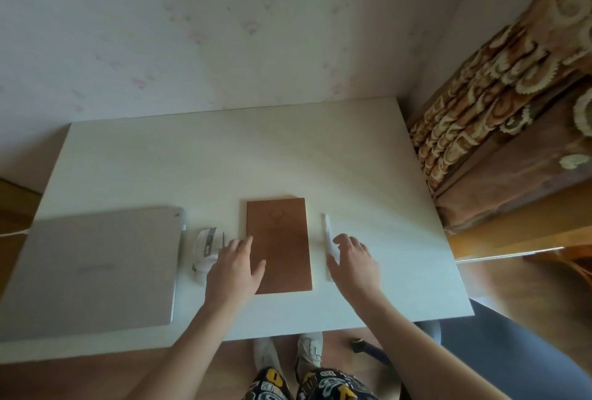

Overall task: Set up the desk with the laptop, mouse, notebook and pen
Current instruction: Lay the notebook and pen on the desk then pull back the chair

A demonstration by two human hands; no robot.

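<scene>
Head view: desk (224, 150) held closed laptop (96, 268) far left, then mouse (206, 247), notebook (278, 244), pen (327, 236) in row. Left hand (235, 266) lay flat, fingers straight, on notebook's left edge; gripped nothing. Right hand (354, 260) spread open beside pen; contact unclear. Judgement: arranging underway. Advice: pinch pen mid-barrel; steady notebook with flat palm.

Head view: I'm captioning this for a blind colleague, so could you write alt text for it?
A person's left hand rests flat on a closed brown rectangular notebook at the middle of a white desk, while the open right hand is at a white pen beside it. Further left lie a white mouse and a closed silver laptop.
</scene>
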